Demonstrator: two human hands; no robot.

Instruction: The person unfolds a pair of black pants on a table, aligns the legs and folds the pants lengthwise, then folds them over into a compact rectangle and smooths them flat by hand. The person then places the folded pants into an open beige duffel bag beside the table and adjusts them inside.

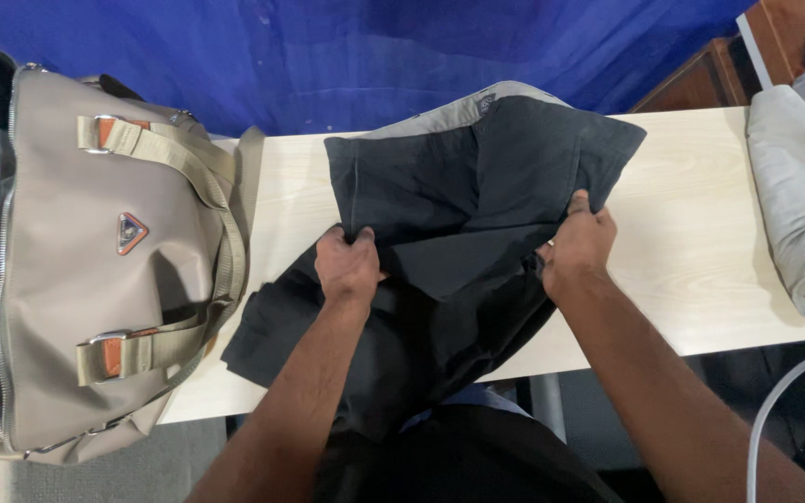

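While the dark trousers [449, 214] lay across the middle of the table [691, 279], hanging over its near edge, your left hand [348, 265] and right hand [578, 244] each pinched a fold. Soft, light cloth; the fold edges looked the best grip.

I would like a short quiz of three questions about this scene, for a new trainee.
1. True or false: both hands grip the dark garment.
2. Which thing lies on the table beside the left hand? A) a beige bag B) a red box C) a white plate
3. Fill in: at the right end of the table lies a light grey ____.

Key
1. True: the left hand pinches a fold, and the right hand grips the edge.
2. A: the beige bag, with its zip open.
3. Cloth: the folded cloth.
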